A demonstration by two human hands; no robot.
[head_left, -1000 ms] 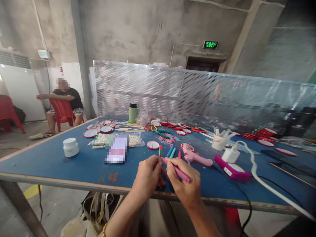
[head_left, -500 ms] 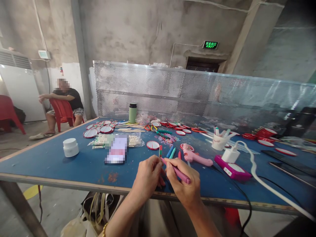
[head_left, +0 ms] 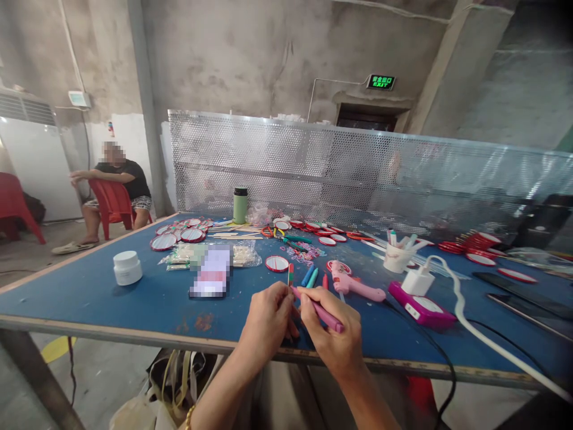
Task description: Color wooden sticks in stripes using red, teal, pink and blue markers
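My left hand (head_left: 268,322) is closed around a thin stick (head_left: 290,274) with red and green bands, held upright over the near edge of the blue table (head_left: 111,298). Gripped like a pen in my right hand (head_left: 333,334) is a pink marker (head_left: 323,313), whose tip touches the stick close to my left fingers. Blue, teal and red markers (head_left: 311,277) lie just beyond my hands. A pink glue gun (head_left: 351,284) rests to their right.
A white jar (head_left: 127,267), a green bottle (head_left: 240,205), round red-rimmed mirrors (head_left: 179,233), a paper cup of pens (head_left: 398,254), a white charger (head_left: 418,280) and cables lie on the table. A perforated metal screen stands behind it. A person sits on a red chair (head_left: 111,203), far left.
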